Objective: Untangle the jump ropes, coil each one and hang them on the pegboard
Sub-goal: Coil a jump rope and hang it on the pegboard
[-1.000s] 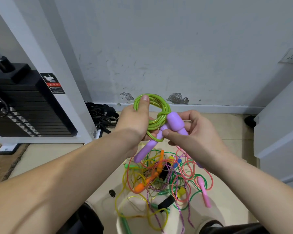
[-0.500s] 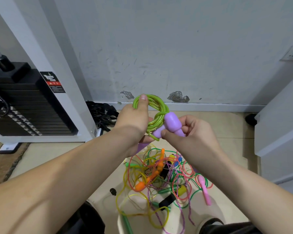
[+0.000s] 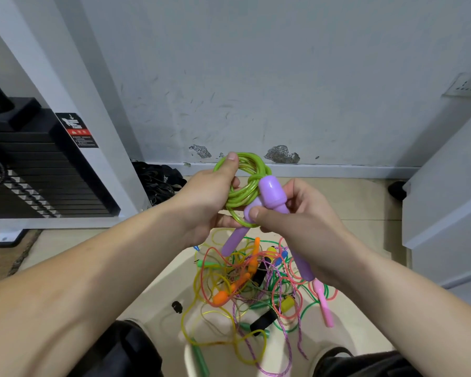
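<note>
The left hand (image 3: 210,194) gripped the coil (image 3: 245,190); the right hand (image 3: 299,224) pinched a handle (image 3: 272,193). A slackened thumb would likely let the springy loops unwind.

Narrow floor between machine and cabinet
The weight stack (image 3: 38,172) closes the left side and a white cabinet (image 3: 446,186) the right. The wall (image 3: 283,77) stands ahead. The tangled ropes (image 3: 256,289) cover the middle, with bare floor (image 3: 365,202) beyond them.
</note>
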The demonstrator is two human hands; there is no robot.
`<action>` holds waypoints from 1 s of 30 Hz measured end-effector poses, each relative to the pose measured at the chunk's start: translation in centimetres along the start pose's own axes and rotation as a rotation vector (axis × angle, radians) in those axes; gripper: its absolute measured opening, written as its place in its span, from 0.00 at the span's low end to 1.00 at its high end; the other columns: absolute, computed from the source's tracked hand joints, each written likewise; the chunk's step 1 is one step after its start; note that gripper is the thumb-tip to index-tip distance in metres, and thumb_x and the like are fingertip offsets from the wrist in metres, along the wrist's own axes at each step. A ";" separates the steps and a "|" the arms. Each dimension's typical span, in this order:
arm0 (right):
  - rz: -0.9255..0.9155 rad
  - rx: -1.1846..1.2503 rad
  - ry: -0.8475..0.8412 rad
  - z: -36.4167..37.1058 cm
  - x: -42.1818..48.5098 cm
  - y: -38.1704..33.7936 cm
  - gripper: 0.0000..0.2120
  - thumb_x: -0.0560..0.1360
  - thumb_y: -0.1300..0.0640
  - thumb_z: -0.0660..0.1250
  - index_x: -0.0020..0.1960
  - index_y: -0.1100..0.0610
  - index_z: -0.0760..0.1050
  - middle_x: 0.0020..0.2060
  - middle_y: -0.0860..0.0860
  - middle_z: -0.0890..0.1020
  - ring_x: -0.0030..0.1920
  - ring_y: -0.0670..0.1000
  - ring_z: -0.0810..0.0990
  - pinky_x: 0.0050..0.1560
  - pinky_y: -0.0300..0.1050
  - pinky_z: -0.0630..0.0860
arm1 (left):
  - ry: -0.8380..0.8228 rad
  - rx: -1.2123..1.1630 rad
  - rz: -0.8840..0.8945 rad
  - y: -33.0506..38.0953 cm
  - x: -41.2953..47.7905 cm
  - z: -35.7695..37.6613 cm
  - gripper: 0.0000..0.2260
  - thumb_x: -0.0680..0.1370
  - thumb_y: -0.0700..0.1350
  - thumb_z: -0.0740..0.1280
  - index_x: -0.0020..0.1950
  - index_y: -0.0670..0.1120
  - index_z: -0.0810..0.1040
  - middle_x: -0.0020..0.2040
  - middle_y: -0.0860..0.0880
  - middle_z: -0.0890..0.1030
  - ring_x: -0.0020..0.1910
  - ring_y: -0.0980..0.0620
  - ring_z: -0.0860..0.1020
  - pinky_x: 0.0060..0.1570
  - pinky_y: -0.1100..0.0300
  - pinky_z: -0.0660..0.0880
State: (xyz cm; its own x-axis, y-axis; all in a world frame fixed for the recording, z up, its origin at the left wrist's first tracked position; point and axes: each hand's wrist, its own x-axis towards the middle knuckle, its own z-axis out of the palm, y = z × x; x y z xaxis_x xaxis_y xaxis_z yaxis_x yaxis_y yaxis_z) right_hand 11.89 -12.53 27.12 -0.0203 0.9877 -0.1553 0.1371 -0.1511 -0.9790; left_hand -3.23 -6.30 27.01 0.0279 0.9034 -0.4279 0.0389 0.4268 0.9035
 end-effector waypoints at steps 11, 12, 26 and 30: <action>-0.087 -0.016 -0.033 -0.3 0.1 -0.8 0.12 0.75 0.65 0.74 0.46 0.58 0.70 0.44 0.56 0.87 0.29 0.43 0.78 0.37 0.37 0.74 | 0.048 -0.156 0.061 0.0 -0.5 0.6 0.20 0.84 0.60 0.61 0.48 0.43 0.77 0.31 0.49 0.81 0.25 0.50 0.78 0.26 0.59 0.76; -0.104 0.007 -0.035 -0.4 0.1 -0.9 0.14 0.74 0.65 0.75 0.47 0.57 0.70 0.43 0.59 0.86 0.31 0.50 0.78 0.43 0.48 0.77 | 0.045 -0.199 0.046 0.1 -0.7 0.8 0.20 0.84 0.59 0.60 0.46 0.44 0.76 0.28 0.51 0.81 0.24 0.51 0.78 0.25 0.60 0.76; -0.251 -0.295 -0.140 -1.1 1.3 0.7 0.18 0.76 0.71 0.64 0.58 0.51 0.70 0.43 0.50 0.79 0.32 0.48 0.74 0.33 0.39 0.71 | 0.111 -0.344 0.090 0.9 -0.1 -0.2 0.15 0.83 0.56 0.64 0.46 0.45 0.75 0.27 0.53 0.78 0.25 0.53 0.78 0.29 0.57 0.81; -0.272 -0.408 -0.274 -1.0 2.0 1.5 0.20 0.79 0.69 0.59 0.66 0.53 0.63 0.50 0.54 0.76 0.41 0.52 0.75 0.39 0.45 0.74 | 0.189 -0.242 0.148 1.4 1.0 -1.2 0.15 0.82 0.57 0.66 0.44 0.47 0.73 0.34 0.50 0.75 0.26 0.53 0.76 0.24 0.62 0.74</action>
State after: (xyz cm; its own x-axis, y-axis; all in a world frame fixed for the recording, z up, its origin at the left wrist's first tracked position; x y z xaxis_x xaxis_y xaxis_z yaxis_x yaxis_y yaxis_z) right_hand 13.07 -10.78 25.47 -0.3575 0.9338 0.0133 0.4622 0.1894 -0.8663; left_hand -4.39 -4.78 27.90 -0.1715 0.9384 -0.2999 -0.1906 0.2670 0.9446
